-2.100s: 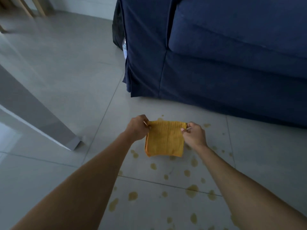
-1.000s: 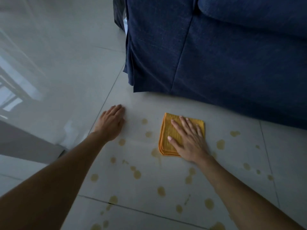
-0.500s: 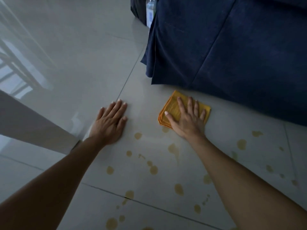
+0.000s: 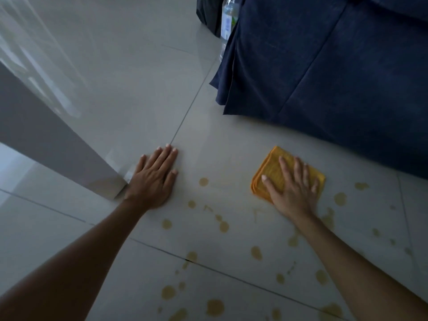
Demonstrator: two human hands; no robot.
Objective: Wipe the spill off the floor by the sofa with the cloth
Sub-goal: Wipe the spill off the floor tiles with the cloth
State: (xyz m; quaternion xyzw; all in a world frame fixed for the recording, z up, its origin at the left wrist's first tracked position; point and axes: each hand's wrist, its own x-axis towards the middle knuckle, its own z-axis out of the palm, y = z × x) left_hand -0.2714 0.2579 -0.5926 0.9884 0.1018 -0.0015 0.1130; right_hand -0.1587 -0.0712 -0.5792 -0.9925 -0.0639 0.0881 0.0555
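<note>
A folded orange cloth (image 4: 269, 172) lies flat on the grey tiled floor (image 4: 139, 89) just in front of the dark blue sofa (image 4: 335, 66). My right hand (image 4: 293, 191) presses down on it, palm flat and fingers spread. My left hand (image 4: 155, 179) rests flat on the bare tile to the left, fingers together, holding nothing. Brownish-yellow spill drops (image 4: 223, 227) dot the tiles between and below both hands, with several more to the right of the cloth and faint smears beside it.
A pale table leg or panel (image 4: 69, 154) comes down to the floor just left of my left hand. A clear plastic bottle (image 4: 228, 19) stands by the sofa's corner at the top. Open tile stretches toward the upper left.
Both hands held the cloth up at first; then it went down on the floor under my right palm while my left braced on the tile. Since then the cloth has slid right and toward me.
</note>
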